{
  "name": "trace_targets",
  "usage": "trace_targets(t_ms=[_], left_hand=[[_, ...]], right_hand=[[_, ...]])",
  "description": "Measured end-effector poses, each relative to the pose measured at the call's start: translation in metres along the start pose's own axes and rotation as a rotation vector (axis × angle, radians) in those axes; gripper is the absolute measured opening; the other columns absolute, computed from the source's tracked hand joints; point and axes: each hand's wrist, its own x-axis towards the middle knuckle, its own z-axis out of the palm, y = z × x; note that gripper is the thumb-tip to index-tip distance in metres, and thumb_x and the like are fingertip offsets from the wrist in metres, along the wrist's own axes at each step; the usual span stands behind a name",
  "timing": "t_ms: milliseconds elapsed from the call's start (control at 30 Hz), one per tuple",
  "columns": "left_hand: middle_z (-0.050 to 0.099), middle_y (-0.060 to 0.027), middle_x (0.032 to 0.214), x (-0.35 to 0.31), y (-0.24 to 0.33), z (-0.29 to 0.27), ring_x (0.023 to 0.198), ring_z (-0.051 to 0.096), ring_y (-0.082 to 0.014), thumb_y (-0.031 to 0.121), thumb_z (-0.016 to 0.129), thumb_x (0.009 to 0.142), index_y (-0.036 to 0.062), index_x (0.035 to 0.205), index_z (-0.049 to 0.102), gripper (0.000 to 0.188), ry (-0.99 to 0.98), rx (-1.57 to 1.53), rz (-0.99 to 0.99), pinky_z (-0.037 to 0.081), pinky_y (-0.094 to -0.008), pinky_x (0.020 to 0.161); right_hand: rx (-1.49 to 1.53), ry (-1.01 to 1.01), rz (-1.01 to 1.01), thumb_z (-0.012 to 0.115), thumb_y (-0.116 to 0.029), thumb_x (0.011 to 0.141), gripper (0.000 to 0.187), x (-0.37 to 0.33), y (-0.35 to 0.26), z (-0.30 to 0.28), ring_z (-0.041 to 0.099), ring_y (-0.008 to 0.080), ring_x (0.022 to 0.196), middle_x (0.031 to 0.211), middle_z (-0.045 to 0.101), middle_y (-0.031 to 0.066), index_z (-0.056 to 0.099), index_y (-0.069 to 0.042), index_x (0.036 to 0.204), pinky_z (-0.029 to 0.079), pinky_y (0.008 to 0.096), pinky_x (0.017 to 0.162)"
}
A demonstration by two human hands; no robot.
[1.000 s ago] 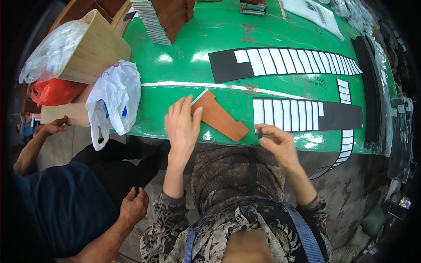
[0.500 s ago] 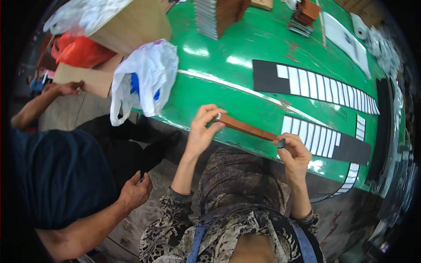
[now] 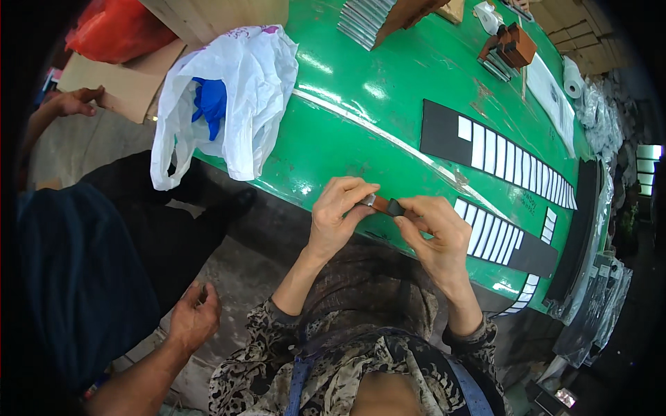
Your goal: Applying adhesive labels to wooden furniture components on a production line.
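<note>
A brown bar [image 3: 379,203] with a pale, silvery end is pinched between the fingertips of my left hand [image 3: 334,216]. Only a short stretch of the bar shows; whether the rest lies behind my right hand I cannot tell. Between its thumb and forefinger my right hand [image 3: 438,237] grips a small flat black piece [image 3: 395,207], close against the bar near my left fingertips. Both hands are above the near edge of the green table [image 3: 347,156]. Beside my right hand lies a black sheet [image 3: 534,253] with rows of white rectangles.
Another such black sheet [image 3: 444,132] lies farther back. A white plastic bag [image 3: 253,104] with something blue inside sits at the left edge. Stacked brown bars [image 3: 520,47] and silver-ended ones [image 3: 368,21] are at the back. A co-worker's hand [image 3: 194,315] is at the left.
My right hand has moved left along the brown bar with the black piece, and the two hands are now close together. The view has shifted. The co-worker's far hand has opened somewhat.
</note>
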Motion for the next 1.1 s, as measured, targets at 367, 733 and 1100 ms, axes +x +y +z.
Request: trace_targets(t_ms=[367,733,1100], left_hand=[[0.062,-0.008,0.095,0.001,-0.003,-0.002,0.085,0.059,-0.0224,-0.003,0.073,0.067,0.006,0.106,0.067,0.04,-0.005,0.024,0.025,0.049,-0.0311,0.07],[0.062,-0.0075,0.094,0.002,-0.002,-0.001,0.085,0.059,-0.0224,0.0,0.074,0.068,0.0059,0.105,0.068,0.037,0.003,0.023,0.031,0.049,-0.0314,0.069],[0.062,-0.0084,0.095,0.002,-0.002,-0.002,0.085,0.059,-0.0233,0.001,0.074,0.068,0.0058,0.105,0.067,0.038,-0.01,0.023,0.021,0.049,-0.0315,0.07]], right_hand=[[-0.168,-0.036,-0.081,0.077,-0.001,0.065,0.028,0.008,-0.003,0.005,0.059,0.0221,0.076,0.085,0.063,0.0065,0.07,-0.005,0.092,0.048,0.0319,0.063],[-0.133,-0.017,-0.052,0.078,-0.001,0.064,0.029,0.006,-0.001,0.011,0.058,0.0218,0.075,0.085,0.063,0.007,0.07,-0.005,0.092,0.048,0.0319,0.062],[-0.127,-0.012,-0.041,0.078,0.0,0.064,0.029,0.006,0.0,0.012,0.059,0.0221,0.076,0.085,0.063,0.0069,0.07,-0.004,0.091,0.049,0.032,0.063]])
